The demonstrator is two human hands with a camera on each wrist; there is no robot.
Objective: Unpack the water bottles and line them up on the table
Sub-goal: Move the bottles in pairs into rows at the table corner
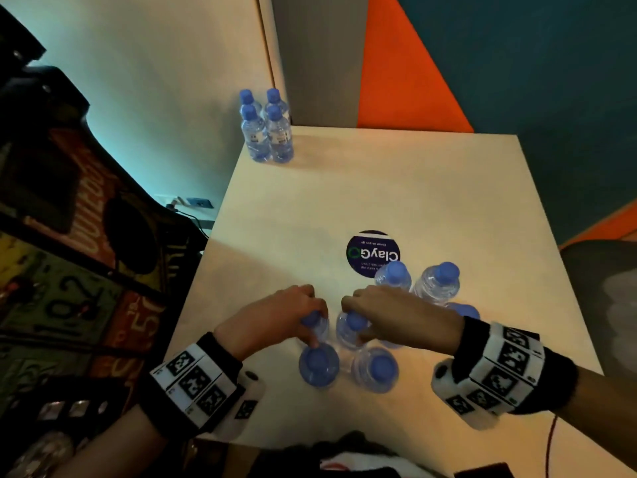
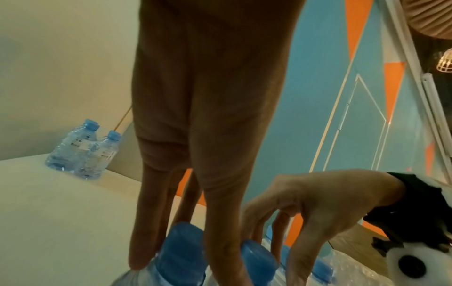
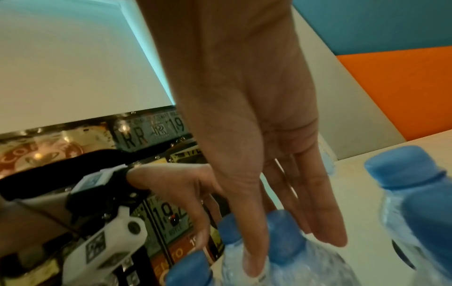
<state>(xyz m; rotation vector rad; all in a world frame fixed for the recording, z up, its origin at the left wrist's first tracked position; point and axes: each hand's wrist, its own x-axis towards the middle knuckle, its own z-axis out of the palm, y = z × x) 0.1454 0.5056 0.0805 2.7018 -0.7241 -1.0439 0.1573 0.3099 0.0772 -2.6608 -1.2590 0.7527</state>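
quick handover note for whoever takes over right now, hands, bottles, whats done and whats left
Left hand: fingers round the neck of one bottle in the near cluster.
Right hand: gripping the neighbouring bottle the same way.
Near cluster: about seven bottles bunched at the table's front edge; whether wrap still binds them is unclear.
Done: four bottles stand grouped at the far left corner.
Left: move the near bottles out and line them up.

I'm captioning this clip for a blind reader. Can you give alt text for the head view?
Seen from above, the left hand and right hand each grip a blue-capped bottle top in a near cluster of bottles on a pale table. Four more bottles stand at the far left corner.
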